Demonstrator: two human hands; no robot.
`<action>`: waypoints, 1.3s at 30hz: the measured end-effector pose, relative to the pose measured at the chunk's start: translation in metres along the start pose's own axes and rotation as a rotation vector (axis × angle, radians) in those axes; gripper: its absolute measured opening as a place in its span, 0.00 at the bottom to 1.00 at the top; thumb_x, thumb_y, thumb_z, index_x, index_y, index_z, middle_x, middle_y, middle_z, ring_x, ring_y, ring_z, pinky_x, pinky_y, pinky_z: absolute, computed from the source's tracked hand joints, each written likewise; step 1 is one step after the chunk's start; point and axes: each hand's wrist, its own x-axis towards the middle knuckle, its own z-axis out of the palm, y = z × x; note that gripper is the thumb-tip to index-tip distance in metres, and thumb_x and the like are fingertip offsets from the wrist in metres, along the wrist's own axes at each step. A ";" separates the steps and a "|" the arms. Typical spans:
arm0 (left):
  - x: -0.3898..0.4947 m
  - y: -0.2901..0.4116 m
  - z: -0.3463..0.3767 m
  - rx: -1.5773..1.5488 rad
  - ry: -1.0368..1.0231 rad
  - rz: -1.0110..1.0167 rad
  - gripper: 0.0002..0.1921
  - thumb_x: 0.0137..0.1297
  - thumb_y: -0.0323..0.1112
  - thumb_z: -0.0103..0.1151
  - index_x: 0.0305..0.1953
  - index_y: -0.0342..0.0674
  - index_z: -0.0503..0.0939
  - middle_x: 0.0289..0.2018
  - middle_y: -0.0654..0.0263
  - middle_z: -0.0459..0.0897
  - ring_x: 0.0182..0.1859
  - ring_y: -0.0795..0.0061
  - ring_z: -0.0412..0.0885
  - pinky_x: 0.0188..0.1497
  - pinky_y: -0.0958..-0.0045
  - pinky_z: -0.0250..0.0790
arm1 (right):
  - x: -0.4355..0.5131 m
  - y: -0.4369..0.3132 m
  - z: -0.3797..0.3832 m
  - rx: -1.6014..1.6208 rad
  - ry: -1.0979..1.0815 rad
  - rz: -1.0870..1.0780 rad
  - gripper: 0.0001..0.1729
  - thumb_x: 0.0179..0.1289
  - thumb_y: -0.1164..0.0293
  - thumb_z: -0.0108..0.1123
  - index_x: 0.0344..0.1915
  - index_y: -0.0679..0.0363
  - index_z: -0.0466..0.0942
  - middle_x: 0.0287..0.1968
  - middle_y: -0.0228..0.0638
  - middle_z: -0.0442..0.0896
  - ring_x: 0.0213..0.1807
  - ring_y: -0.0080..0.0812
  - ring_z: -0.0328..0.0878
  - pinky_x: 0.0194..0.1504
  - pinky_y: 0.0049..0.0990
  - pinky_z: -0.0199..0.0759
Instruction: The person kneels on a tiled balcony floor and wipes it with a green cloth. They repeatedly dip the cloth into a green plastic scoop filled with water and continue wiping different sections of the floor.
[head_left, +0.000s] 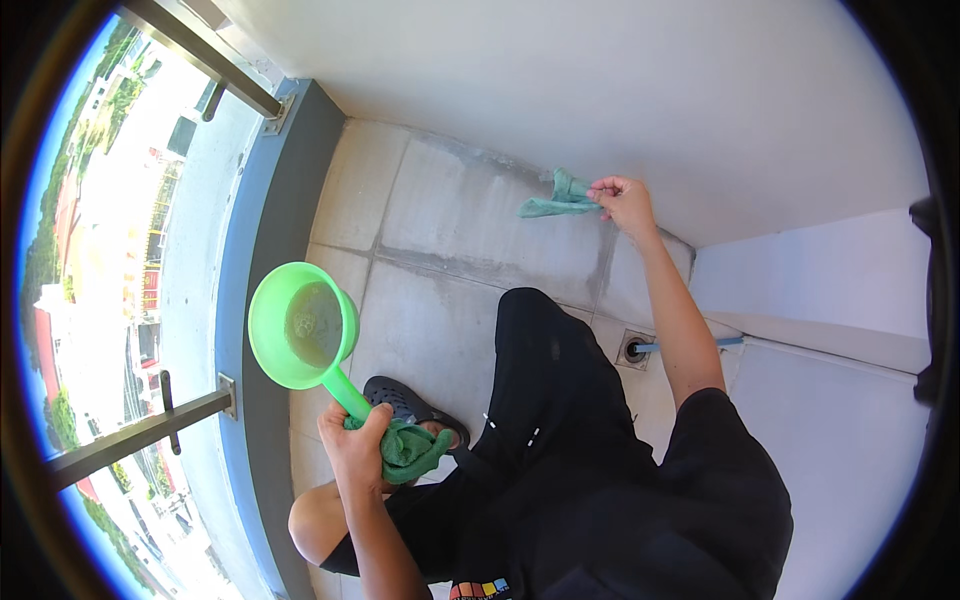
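My left hand (356, 446) grips the handle of a bright green plastic dipper (270, 322). Cloudy, brownish water with some foam (311, 324) lies in its bowl. Bunched in the same hand, against the handle, is a dark green cloth (411, 450). Over by the wall, my right hand (624, 206) pinches one end of a lighter green cloth (562, 196) between thumb and fingers. That cloth hangs loosely above the floor tiles; whether it touches them I cannot tell.
Pale floor tiles (427, 315) show grey, damp-looking marks near the white wall (562, 75). A floor drain (634, 349) has a blue pipe (675, 345) running into it at right. On the left are a grey-blue ledge (289, 202) and metal railing bars (142, 435), with buildings beyond.
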 end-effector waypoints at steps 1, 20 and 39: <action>0.003 -0.003 -0.001 -0.010 0.015 0.005 0.10 0.56 0.25 0.71 0.27 0.34 0.77 0.22 0.71 0.75 0.26 0.82 0.72 0.31 0.73 0.67 | -0.004 0.016 -0.003 -0.261 0.098 -0.086 0.15 0.65 0.65 0.79 0.46 0.62 0.89 0.35 0.31 0.86 0.33 0.27 0.83 0.36 0.29 0.81; 0.026 -0.003 -0.003 -0.057 0.057 -0.090 0.06 0.55 0.19 0.67 0.30 0.33 0.78 0.25 0.65 0.80 0.28 0.77 0.77 0.37 0.74 0.73 | 0.027 0.180 0.098 -0.793 0.073 -0.354 0.09 0.62 0.70 0.74 0.43 0.57 0.89 0.39 0.36 0.85 0.54 0.42 0.83 0.63 0.44 0.71; 0.044 -0.001 -0.007 0.129 -0.006 -0.258 0.08 0.63 0.22 0.71 0.39 0.30 0.80 0.34 0.60 0.83 0.36 0.67 0.82 0.42 0.66 0.78 | 0.053 0.216 0.183 -0.793 0.589 0.391 0.45 0.83 0.52 0.43 0.86 0.69 0.47 0.90 0.53 0.42 0.92 0.51 0.34 0.88 0.56 0.24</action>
